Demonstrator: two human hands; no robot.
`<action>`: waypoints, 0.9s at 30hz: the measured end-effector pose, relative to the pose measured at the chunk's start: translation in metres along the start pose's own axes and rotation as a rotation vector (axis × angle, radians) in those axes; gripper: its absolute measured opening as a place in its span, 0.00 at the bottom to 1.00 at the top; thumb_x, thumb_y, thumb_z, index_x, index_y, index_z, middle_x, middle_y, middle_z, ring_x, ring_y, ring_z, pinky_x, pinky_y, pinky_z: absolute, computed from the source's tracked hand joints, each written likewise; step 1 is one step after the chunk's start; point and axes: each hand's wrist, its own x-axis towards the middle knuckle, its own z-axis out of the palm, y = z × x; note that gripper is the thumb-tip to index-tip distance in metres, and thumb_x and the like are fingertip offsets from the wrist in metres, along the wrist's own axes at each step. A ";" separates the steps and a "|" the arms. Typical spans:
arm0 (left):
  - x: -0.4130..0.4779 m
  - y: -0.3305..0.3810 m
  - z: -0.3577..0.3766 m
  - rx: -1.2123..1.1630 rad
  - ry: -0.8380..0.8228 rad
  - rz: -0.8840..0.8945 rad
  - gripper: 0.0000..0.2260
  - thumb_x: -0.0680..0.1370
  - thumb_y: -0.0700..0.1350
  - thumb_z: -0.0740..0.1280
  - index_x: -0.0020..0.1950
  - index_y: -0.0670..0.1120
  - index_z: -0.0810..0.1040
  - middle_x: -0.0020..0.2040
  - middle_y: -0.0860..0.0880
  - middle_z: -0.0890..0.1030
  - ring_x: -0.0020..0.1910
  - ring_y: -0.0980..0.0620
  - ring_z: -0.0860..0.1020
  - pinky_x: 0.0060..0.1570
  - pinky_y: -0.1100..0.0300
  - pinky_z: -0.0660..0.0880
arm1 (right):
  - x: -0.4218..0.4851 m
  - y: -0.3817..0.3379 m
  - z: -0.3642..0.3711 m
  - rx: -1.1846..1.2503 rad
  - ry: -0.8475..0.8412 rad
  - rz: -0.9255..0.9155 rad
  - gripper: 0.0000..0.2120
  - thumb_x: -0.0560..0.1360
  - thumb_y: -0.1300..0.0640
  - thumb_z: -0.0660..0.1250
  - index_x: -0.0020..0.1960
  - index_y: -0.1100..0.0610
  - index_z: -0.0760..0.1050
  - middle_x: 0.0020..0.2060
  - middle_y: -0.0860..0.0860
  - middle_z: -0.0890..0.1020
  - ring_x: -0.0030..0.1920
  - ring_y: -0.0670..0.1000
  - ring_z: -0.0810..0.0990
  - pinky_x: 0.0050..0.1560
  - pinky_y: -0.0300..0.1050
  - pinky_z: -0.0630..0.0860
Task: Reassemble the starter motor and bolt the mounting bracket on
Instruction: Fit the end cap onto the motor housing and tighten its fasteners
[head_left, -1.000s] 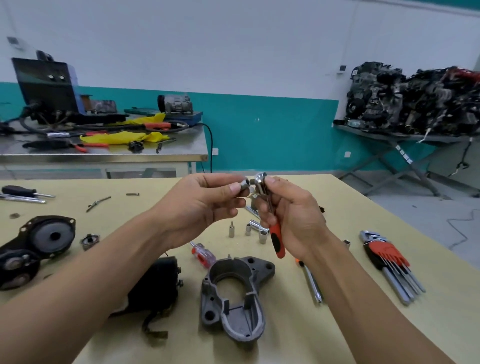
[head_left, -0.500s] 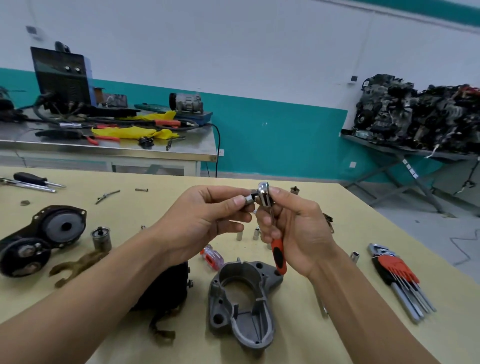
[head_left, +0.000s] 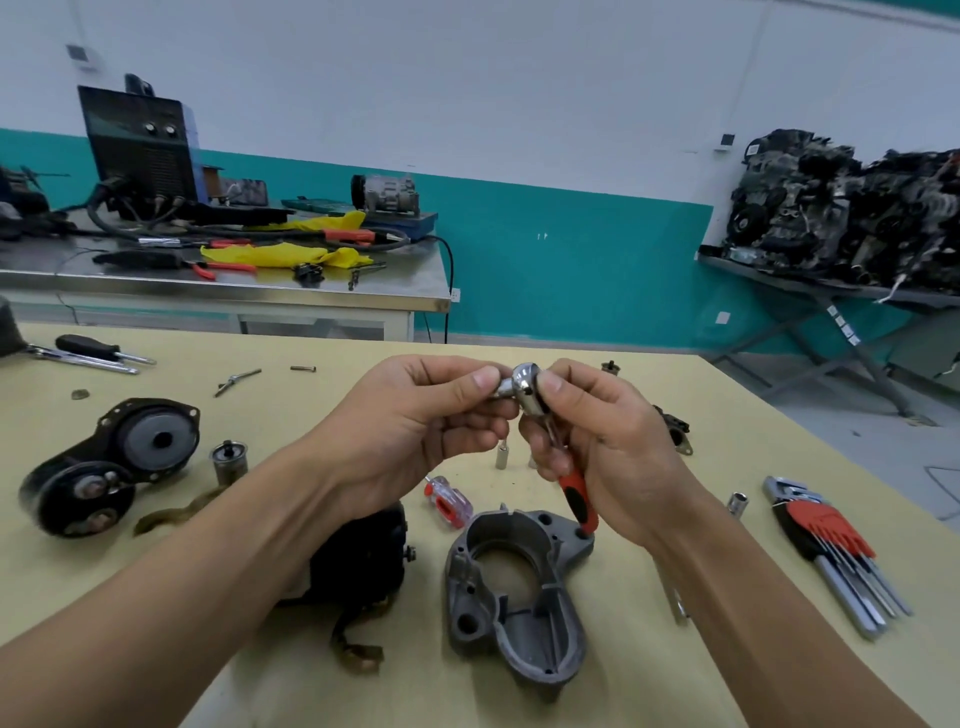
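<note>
Above the yellow table, my right hand grips a small ratchet wrench with a red and black handle, head up. My left hand pinches a small chrome socket against the ratchet head. Below the hands lies the grey cast mounting bracket. A black motor body sits under my left forearm, partly hidden. The black end housing with its solenoid lies at the left, with a small metal cylinder beside it.
Loose sockets stand behind the hands and another socket at the right. A hex key set lies at the right edge, a small red screwdriver in the middle, screwdrivers at far left. A steel bench stands behind.
The view has tilted up and shifted left a little, so the table parts sit lower. The socket stays pinched against the ratchet head, and my hands have barely moved.
</note>
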 end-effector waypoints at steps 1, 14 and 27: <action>-0.001 0.003 0.000 0.014 0.002 0.008 0.09 0.72 0.40 0.69 0.47 0.38 0.86 0.37 0.42 0.84 0.32 0.52 0.82 0.32 0.65 0.79 | 0.000 -0.001 0.001 -0.019 -0.002 -0.019 0.09 0.76 0.52 0.66 0.39 0.52 0.81 0.29 0.55 0.78 0.24 0.49 0.69 0.27 0.40 0.69; -0.010 0.012 -0.013 0.195 0.229 -0.112 0.09 0.79 0.38 0.68 0.41 0.37 0.84 0.30 0.44 0.80 0.26 0.54 0.77 0.27 0.66 0.77 | -0.006 0.013 0.018 -0.403 -0.092 -0.113 0.26 0.73 0.73 0.68 0.65 0.51 0.76 0.41 0.52 0.87 0.41 0.53 0.87 0.46 0.46 0.83; -0.065 -0.003 -0.039 1.867 -0.232 -0.218 0.42 0.63 0.77 0.64 0.73 0.65 0.58 0.62 0.62 0.73 0.62 0.55 0.74 0.60 0.54 0.74 | -0.003 0.021 0.019 -0.679 0.058 -0.053 0.18 0.73 0.39 0.63 0.44 0.53 0.80 0.27 0.45 0.77 0.28 0.43 0.72 0.31 0.39 0.69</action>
